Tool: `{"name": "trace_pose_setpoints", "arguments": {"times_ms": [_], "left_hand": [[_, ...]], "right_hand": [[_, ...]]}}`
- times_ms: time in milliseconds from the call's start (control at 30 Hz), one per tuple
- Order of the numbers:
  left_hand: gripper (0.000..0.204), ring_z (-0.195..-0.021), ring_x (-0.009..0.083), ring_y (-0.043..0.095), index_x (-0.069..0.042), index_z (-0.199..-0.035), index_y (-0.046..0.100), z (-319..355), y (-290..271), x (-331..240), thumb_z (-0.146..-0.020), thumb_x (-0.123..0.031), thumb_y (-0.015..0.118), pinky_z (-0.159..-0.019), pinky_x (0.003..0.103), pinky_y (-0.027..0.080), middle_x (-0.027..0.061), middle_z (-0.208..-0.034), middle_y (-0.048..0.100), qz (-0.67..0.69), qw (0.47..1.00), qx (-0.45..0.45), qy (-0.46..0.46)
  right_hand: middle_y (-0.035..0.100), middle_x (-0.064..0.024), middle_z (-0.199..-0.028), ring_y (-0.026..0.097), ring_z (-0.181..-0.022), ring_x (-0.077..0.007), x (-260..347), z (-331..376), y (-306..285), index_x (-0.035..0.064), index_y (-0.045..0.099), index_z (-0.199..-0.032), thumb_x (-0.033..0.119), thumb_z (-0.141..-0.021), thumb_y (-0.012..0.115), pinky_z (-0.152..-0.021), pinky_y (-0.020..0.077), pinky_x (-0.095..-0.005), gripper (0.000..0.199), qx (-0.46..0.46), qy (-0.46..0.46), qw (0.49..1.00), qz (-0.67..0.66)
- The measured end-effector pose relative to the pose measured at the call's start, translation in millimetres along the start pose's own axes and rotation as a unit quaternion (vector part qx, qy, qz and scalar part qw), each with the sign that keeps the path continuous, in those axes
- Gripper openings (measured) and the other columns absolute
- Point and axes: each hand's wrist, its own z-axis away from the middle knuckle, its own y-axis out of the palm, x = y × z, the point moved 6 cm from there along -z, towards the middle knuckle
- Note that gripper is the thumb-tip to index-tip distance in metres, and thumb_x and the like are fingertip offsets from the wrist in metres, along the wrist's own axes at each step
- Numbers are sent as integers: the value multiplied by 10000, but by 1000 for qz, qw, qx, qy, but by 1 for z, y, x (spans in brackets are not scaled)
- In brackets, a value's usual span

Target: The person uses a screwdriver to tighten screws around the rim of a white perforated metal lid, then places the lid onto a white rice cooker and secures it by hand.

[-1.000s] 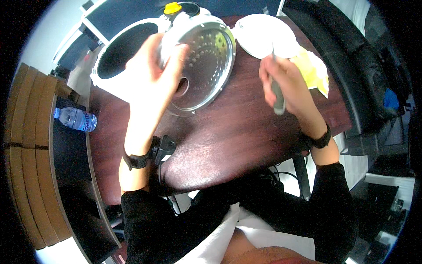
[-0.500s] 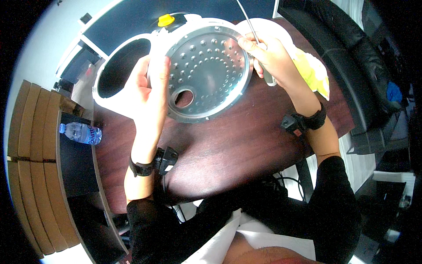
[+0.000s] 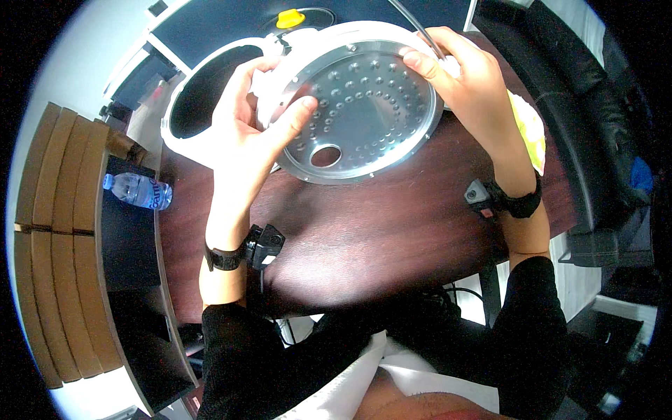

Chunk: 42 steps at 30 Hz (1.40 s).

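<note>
A round metal plate (image 3: 378, 129), dotted with rings of dimples and pierced by one oval hole low on its left, is tilted toward me above the table. A white round lid-like rim (image 3: 353, 31) surrounds its upper side. My left hand (image 3: 245, 133) grips the left edge, thumb over the plate's face and fingers behind. At the upper right, my right hand (image 3: 476, 87) has its thumb at the plate's edge. It also holds what looks like a screwdriver (image 3: 418, 26), its long metal shaft pointing up; its handle is mostly hidden by the hand.
A white vessel (image 3: 170, 115) with a dark inside stands behind my left hand. A yellow knob (image 3: 290, 19) shows at the back, and a yellow-green sheet (image 3: 528, 133) lies at the right. A water bottle (image 3: 140, 191) lies left of the brown table (image 3: 336, 238), near cardboard boxes (image 3: 63, 294).
The plate has shifted right in view and tilted a little. My left thumb lies further across its face. My right hand has moved up and right, covering the screwdriver's handle more.
</note>
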Motion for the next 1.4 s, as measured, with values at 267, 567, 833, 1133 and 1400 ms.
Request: {"name": "trace_pose_setpoints", "arguments": {"times_ms": [267, 567, 833, 1133, 1400], "left_hand": [[411, -814, 124, 659, -23, -1109, 620, -2, -2, 1, -791, -227, 783, -705, 241, 516, 79, -905, 690, -103, 991, 76, -24], [451, -792, 138, 671, -29, -1108, 634, -1, -3, -6, -772, -283, 797, -713, 258, 514, 89, -854, 702, -159, 986, 46, -13], [419, -726, 132, 665, -31, -1063, 642, 1, -5, 1, -780, -306, 784, -628, 246, 502, 103, -805, 694, -196, 979, 52, -24], [331, -711, 67, 599, -25, -1027, 637, 2, 4, 4, -803, -232, 767, -621, 216, 480, 27, -806, 660, -226, 968, 105, 19], [314, -694, 87, 627, -18, -990, 672, 3, 6, -5, -787, -235, 774, -622, 240, 498, 65, -775, 688, -268, 957, 109, -1]], "right_hand": [[658, -150, -771, 652, -715, -306, 8, 2, 7, 45, 647, -916, 371, -798, 727, -648, 504, -362, 355, -47, -156, 984, 77], [649, -150, -761, 649, -688, -297, 5, 7, 20, 48, 636, -923, 329, -807, 735, -617, 494, -352, 320, -9, -105, 994, 36], [628, -143, -723, 628, -650, -295, 2, 10, 28, 52, 634, -913, 332, -813, 731, -600, 478, -358, 313, 5, -97, 995, 24], [615, -142, -718, 618, -651, -299, 9, 13, 36, 48, 629, -886, 313, -816, 724, -602, 472, -361, 290, 33, -127, 991, 18], [606, -113, -808, 611, -788, -292, 12, 13, 28, 54, 608, -918, 229, -792, 732, -708, 470, -357, 248, 75, -137, 986, 61]]}}
